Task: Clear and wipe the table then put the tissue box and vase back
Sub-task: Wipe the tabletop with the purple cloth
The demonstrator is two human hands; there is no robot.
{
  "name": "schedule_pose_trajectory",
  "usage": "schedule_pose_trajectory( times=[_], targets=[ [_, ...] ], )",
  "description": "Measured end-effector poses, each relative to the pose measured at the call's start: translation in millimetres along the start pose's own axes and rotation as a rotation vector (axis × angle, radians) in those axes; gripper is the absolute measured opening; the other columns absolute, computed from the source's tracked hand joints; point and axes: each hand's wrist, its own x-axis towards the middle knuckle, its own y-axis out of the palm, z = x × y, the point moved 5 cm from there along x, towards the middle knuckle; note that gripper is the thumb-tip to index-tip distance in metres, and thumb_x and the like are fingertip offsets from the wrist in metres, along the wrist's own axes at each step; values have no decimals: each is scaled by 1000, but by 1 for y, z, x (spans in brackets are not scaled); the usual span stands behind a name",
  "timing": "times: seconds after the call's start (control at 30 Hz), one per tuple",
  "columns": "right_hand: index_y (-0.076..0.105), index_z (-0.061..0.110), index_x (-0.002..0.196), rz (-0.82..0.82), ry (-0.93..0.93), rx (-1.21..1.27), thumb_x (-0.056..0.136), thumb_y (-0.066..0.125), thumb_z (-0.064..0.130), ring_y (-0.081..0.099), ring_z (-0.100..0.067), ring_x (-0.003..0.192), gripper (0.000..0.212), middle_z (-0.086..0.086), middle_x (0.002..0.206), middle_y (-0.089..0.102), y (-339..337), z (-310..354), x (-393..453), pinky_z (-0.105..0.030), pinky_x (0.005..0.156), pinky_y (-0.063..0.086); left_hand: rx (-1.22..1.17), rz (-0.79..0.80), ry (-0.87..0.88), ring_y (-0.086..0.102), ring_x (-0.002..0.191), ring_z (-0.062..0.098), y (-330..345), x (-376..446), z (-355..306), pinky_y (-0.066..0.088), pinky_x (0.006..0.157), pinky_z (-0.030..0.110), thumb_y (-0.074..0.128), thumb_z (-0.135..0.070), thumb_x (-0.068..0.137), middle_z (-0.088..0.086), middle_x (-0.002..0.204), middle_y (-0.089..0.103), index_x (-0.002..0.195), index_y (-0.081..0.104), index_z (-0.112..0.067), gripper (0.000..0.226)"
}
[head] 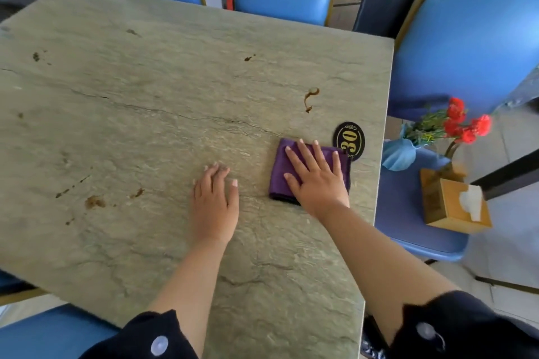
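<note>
While the right hand [316, 176] lies flat with fingers spread on a folded purple cloth [280, 167] right of the frame's centre, the left hand [215, 198] rests open-palmed on the bare stone table [145, 96] just beside it, holding nothing. Brown stains [310, 97] dot the tabletop. A black oval number plate [349, 140] touches the cloth's upper right corner. At the right edge, on a blue chair seat [399, 213], stand the wooden tissue box [455, 205] and blue vase [401, 154] of red flowers
</note>
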Motion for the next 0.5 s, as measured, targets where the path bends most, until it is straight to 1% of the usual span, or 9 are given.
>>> schedule_pose_trajectory(
  times=[0.07,0.13,0.2,0.23,0.3,0.33,0.37,0.4,0.5],
  targets=[
    [-2,34,152,48,-2,93,99,14,51,-14,-20,148,58,11,160,-10,-4,11,26,-52,116,-13,-80,-92,-21,42,132,30,-5,6,-13,29,113,49,40,-30,95,9,136,50,129,53,-13,40],
    [8,29,153,137,-106,408,103,24,37,-8,-17,149,53,9,161,0,-12,18,45,-43,117,-11,-165,-151,72,46,127,30,-7,16,-39,36,108,50,48,-12,90,11,132,53,127,54,-7,39],
    [27,23,150,112,-86,796,102,35,17,3,-13,149,48,6,160,15,-28,0,59,-31,118,-5,-209,-92,201,41,134,25,0,28,-74,35,112,44,48,-7,89,10,140,48,132,53,-6,44],
    [36,21,146,28,-31,868,100,38,9,8,-13,148,48,3,158,22,-36,-18,64,-29,118,-3,-182,-19,254,38,138,24,9,32,-93,33,114,41,46,-13,91,9,145,44,135,51,-8,45],
    [44,18,142,-87,88,811,98,37,4,9,-17,149,46,-1,156,28,-46,-57,72,-30,118,-3,-20,165,330,24,145,27,35,35,-131,20,119,43,30,-39,96,8,157,26,145,39,-16,55],
    [45,16,141,-101,136,753,99,35,5,7,-19,149,45,-3,157,27,-47,-73,76,-31,119,-4,89,262,331,10,148,29,52,34,-145,9,120,46,17,-53,95,7,161,10,151,25,-20,65],
    [46,16,141,-103,163,701,99,33,5,4,-20,149,45,-4,158,25,-46,-87,81,-32,120,-4,187,321,320,-4,149,31,67,33,-153,-2,119,50,4,-62,92,4,162,-3,153,12,-23,72],
    [45,16,141,-109,171,661,99,32,5,1,-21,149,45,-5,158,23,-45,-97,88,-33,120,-5,250,331,321,-9,148,33,79,35,-159,-5,118,55,-3,-64,91,2,161,-8,153,5,-25,74],
    [45,13,140,-178,199,617,97,32,1,-2,-21,149,47,-5,159,21,-46,-118,113,-31,120,-5,275,266,453,6,149,28,94,71,-170,5,116,56,5,-55,97,-3,161,15,151,19,-30,61]
  ],
)
